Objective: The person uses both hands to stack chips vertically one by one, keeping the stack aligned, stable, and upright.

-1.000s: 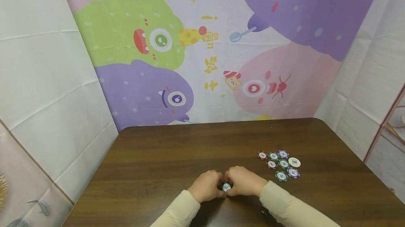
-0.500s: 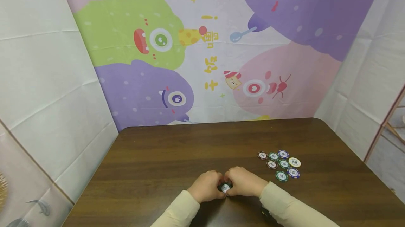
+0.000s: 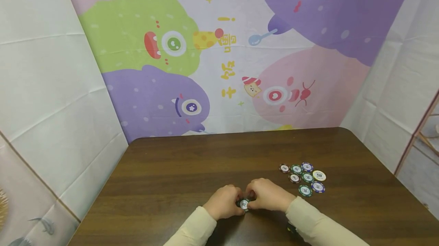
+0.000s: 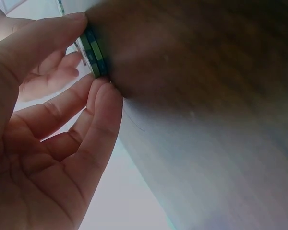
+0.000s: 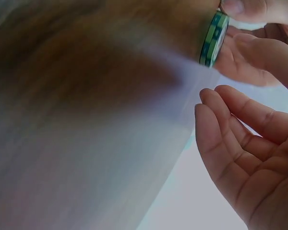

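I judge: stacking step. Left hand (image 3: 223, 202) pinches green chip stack (image 3: 244, 204), left of loose chips (image 3: 307, 178) on desk (image 3: 185, 162); right hand (image 3: 269, 194), loosely curled, grips nothing. Next likely calls for right reaching toward loose chips.

The stacked round green chips (image 5: 214, 39) have light and dark blocks on their edges. The wooden table (image 3: 192, 162) is brown with darker streaks.

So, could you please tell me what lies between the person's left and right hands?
A small stack of green chips lies between the left hand, which holds it, and the right hand; the head view shows this.
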`<state>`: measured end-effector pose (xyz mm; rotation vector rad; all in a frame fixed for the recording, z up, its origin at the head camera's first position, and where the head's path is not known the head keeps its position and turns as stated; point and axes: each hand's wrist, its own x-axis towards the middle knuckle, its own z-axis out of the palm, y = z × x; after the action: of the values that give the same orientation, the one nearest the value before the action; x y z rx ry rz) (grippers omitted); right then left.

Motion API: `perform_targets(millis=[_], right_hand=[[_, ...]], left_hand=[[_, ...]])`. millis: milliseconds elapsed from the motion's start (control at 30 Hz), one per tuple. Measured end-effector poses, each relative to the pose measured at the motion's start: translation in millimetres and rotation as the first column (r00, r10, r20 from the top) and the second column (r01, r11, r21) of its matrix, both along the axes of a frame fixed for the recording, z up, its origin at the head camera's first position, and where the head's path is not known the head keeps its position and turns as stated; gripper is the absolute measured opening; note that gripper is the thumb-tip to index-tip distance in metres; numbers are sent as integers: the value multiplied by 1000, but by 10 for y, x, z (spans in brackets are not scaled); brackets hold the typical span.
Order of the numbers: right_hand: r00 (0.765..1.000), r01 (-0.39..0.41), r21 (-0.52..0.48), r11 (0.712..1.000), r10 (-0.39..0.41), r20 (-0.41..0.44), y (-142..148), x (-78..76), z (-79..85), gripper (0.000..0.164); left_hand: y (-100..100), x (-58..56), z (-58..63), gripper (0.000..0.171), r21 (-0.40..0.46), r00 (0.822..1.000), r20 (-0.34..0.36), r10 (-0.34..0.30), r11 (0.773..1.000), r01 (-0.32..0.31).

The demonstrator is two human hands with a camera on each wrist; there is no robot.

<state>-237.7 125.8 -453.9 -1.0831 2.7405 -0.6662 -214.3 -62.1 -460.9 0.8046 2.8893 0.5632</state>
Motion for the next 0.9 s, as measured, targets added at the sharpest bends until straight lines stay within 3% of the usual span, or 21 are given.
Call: perform_targets(millis=[200, 467, 633, 900], right_hand=[[998, 57, -14, 998, -57, 12, 160, -5, 16, 28], [987, 145, -18, 989, -145, -65, 424, 2, 19, 26], [963, 247, -9, 969, -246, -110, 648, 2, 25, 25], [916, 389, -19, 921, -389, -94, 1072, 14, 66, 26]], left_hand=[[9, -1, 2, 29, -20, 1000, 9, 9, 1000, -9], [10, -17, -12, 32, -27, 1000, -4, 17, 999, -18], [7, -14, -12, 33, -25, 1000, 2, 19, 999, -19], [10, -13, -1, 33, -31, 1000, -6, 11, 999, -11]])
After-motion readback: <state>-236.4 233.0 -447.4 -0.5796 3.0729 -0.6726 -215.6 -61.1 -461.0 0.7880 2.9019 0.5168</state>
